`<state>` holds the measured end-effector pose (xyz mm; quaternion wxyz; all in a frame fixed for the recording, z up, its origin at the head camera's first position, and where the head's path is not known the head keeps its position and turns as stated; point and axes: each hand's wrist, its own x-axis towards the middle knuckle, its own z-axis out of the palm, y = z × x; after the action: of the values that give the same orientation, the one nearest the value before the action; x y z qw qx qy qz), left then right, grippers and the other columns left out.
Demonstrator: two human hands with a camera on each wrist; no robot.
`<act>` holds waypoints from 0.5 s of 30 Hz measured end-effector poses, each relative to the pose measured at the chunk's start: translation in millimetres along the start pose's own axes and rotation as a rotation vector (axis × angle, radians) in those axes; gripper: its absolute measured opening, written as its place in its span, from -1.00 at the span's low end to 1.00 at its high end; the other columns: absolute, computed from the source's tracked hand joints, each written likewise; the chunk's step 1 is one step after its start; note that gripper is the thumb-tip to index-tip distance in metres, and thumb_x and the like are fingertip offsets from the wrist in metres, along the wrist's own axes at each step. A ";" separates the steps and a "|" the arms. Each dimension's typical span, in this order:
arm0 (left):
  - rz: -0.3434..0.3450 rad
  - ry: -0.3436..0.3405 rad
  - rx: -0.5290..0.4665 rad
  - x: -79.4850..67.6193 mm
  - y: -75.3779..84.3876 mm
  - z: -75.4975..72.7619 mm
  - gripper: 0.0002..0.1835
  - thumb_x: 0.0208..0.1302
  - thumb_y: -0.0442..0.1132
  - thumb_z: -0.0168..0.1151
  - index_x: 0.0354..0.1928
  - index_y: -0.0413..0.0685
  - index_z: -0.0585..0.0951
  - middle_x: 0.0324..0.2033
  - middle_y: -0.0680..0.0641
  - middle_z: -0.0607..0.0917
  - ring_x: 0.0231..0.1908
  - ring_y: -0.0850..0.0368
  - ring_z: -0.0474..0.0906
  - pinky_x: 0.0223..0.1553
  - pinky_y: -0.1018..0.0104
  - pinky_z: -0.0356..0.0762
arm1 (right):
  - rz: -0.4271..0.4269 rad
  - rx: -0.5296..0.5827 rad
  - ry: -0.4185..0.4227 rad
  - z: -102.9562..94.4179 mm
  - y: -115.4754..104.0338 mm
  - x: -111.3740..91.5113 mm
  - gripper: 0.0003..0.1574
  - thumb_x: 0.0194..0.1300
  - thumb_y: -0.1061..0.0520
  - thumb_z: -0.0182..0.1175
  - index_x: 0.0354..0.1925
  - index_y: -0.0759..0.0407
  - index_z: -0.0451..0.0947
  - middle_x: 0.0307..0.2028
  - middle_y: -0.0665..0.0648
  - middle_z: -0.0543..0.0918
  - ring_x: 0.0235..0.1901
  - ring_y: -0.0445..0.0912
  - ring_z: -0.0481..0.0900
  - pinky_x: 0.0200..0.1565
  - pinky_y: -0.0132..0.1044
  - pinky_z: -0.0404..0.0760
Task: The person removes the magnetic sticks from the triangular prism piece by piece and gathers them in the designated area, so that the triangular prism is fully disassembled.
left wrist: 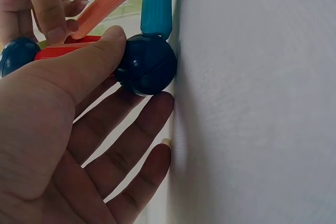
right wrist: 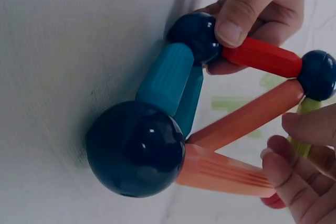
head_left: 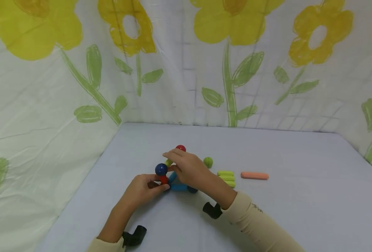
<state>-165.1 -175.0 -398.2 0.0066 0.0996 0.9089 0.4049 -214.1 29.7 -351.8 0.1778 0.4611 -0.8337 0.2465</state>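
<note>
A frame of magnetic sticks and balls stands on the table. At its near left corner my left hand [head_left: 142,189] pinches a dark blue ball [left wrist: 147,64] between thumb and fingers, at the foot of an upright red stick [right wrist: 265,57]. That red stick carries an upper blue ball [head_left: 161,169]. From it runs a yellow-green stick [right wrist: 308,106], which my right hand [head_left: 190,168] pinches. A red ball [head_left: 181,148] shows beyond the right fingers. Blue sticks [head_left: 178,187] lie along the base, and orange sticks [right wrist: 247,116] slant up from a large dark blue ball [right wrist: 135,149].
Right of the frame lie a green ball [head_left: 208,162], several yellow-green sticks [head_left: 226,178] side by side and a single orange stick [head_left: 254,175]. Black wrist cameras [head_left: 135,236] sit under both wrists. A flower-printed curtain [head_left: 179,70] hangs behind the table.
</note>
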 end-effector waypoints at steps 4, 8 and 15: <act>0.018 0.000 -0.001 -0.8 -1.3 0.2 -0.73 0.22 -0.07 0.47 -0.18 -0.11 0.76 -0.31 0.03 0.78 -0.37 0.21 0.69 -0.23 0.20 0.67 | 0.010 -0.009 0.029 1.8 2.2 0.8 -0.66 0.24 0.27 0.42 0.00 0.20 0.65 -0.05 0.11 0.65 -0.24 -0.11 0.66 -0.26 -0.43 0.62; 0.034 0.002 0.005 -0.6 -1.6 0.1 -0.74 0.22 -0.09 0.47 -0.19 -0.12 0.77 -0.31 0.02 0.78 -0.38 0.22 0.70 -0.25 0.21 0.66 | 0.061 0.112 0.041 3.0 4.1 0.6 -0.73 0.26 0.27 0.40 -0.06 0.22 0.64 -0.12 0.09 0.65 -0.26 -0.10 0.63 -0.23 -0.42 0.61; 0.028 0.008 0.018 -0.5 -0.3 0.3 -0.75 0.22 -0.09 0.47 -0.20 -0.11 0.77 -0.32 0.02 0.78 -0.39 0.23 0.69 -0.26 0.21 0.66 | 0.179 0.395 0.160 -8.2 3.6 -2.7 -0.76 0.35 0.30 0.28 -0.01 0.23 0.59 -0.27 0.03 0.61 -0.42 -0.17 0.49 -0.35 -0.35 0.57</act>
<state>-164.6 -175.1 -398.7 -0.0037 0.1110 0.9111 0.3969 -215.2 37.9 -347.4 0.1268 0.3902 -0.7901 0.4555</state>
